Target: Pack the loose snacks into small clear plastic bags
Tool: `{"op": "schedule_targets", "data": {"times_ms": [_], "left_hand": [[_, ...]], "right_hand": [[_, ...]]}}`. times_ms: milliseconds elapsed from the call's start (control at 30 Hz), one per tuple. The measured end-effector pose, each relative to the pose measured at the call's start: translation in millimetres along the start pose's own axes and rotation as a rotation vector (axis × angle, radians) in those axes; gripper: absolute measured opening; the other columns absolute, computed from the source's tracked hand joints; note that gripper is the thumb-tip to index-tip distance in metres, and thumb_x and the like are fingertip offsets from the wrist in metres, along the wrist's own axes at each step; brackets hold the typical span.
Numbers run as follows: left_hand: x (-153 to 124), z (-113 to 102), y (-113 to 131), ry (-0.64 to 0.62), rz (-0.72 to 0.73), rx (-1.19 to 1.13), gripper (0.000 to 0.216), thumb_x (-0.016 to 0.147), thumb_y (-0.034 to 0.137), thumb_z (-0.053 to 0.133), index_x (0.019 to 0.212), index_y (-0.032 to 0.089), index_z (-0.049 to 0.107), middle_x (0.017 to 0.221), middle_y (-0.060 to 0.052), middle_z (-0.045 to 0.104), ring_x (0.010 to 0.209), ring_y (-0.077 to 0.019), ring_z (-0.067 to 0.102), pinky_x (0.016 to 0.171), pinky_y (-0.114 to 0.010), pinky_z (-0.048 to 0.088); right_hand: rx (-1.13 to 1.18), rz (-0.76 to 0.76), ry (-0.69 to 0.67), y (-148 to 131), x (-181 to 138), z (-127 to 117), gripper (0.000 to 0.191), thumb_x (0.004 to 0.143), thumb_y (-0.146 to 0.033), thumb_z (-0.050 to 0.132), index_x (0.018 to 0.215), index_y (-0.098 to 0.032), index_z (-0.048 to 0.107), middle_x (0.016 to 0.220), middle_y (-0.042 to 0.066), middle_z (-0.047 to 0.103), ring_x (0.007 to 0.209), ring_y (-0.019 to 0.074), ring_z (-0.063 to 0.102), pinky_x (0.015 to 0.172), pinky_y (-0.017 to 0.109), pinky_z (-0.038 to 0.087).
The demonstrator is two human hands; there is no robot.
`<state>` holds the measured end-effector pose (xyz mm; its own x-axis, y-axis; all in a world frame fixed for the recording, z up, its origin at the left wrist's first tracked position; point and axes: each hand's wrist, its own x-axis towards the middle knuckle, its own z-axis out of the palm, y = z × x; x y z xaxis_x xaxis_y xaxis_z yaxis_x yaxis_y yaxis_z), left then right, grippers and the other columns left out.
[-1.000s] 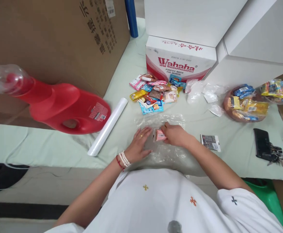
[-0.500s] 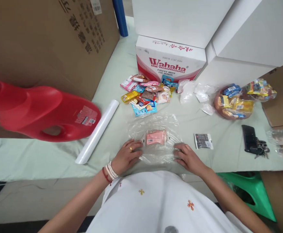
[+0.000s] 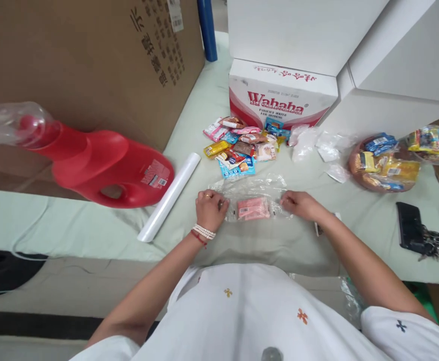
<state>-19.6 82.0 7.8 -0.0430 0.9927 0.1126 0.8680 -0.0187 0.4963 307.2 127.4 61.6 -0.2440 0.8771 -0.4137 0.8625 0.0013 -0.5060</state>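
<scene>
A pink snack packet [image 3: 253, 208] lies inside a sheet of clear plastic wrap [image 3: 255, 188] on the pale green table. My left hand [image 3: 210, 209] is closed on the wrap's left edge. At the right edge, my right hand [image 3: 300, 205] pinches the wrap too. The wrap is folded over the packet between both hands. A white roll of wrap [image 3: 170, 195] lies to the left of my left hand.
A pile of small snack packets [image 3: 240, 145] sits beyond the wrap, in front of a Wahaha box [image 3: 279, 98]. A red detergent jug [image 3: 102, 168] lies at left. A basket of snacks [image 3: 383, 163], a black phone with keys [image 3: 411, 230] are at right.
Both hands moved from the near edge of the wrap to its left and right sides, folding it over the pink packet. Earlier the right hand set the packet down on the wrap.
</scene>
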Motion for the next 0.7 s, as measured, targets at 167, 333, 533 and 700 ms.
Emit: {"op": "schedule_targets", "data": {"times_ms": [167, 333, 533, 700], "left_hand": [[-5, 9, 1, 0.13, -0.086, 0.03, 0.052, 0.084, 0.039, 0.068, 0.129, 0.016, 0.06, 0.12, -0.017, 0.06, 0.112, -0.036, 0.053, 0.098, -0.052, 0.045], [-2, 11, -1, 0.071, -0.189, 0.026, 0.063, 0.078, 0.041, 0.074, 0.133, 0.014, 0.057, 0.113, -0.016, 0.06, 0.109, -0.0358, 0.054, 0.101, -0.052, 0.045], [2, 8, 2, 0.08, -0.252, -0.06, 0.074, 0.07, 0.036, 0.08, 0.136, 0.014, 0.056, 0.116, -0.015, 0.058, 0.111, -0.0349, 0.053, 0.103, -0.052, 0.045], [-8, 0, -6, 0.084, -0.135, -0.318, 0.035, 0.073, 0.021, 0.065, 0.108, 0.021, 0.073, 0.105, -0.01, 0.061, 0.104, -0.0299, 0.057, 0.098, -0.049, 0.047]], "right_hand": [[-0.349, -0.27, 0.226, -55, 47, -7, 0.038, 0.095, -0.039, 0.059, 0.127, -0.018, 0.064, 0.122, 0.016, 0.067, 0.111, 0.0304, 0.058, 0.084, 0.035, 0.045], [-0.416, -0.277, -0.052, -104, 84, 13, 0.036, 0.091, -0.023, 0.064, 0.125, -0.012, 0.068, 0.112, 0.017, 0.071, 0.11, 0.0316, 0.058, 0.086, 0.034, 0.044], [-0.424, -0.713, -0.144, -95, 39, 11, 0.027, 0.097, -0.014, 0.053, 0.11, -0.019, 0.076, 0.093, 0.01, 0.068, 0.093, 0.0223, 0.055, 0.077, 0.029, 0.037], [-0.548, -0.901, -0.111, -65, -11, 28, 0.037, 0.101, -0.016, 0.049, 0.131, -0.026, 0.069, 0.096, 0.01, 0.062, 0.094, 0.0238, 0.046, 0.076, 0.033, 0.031]]}}
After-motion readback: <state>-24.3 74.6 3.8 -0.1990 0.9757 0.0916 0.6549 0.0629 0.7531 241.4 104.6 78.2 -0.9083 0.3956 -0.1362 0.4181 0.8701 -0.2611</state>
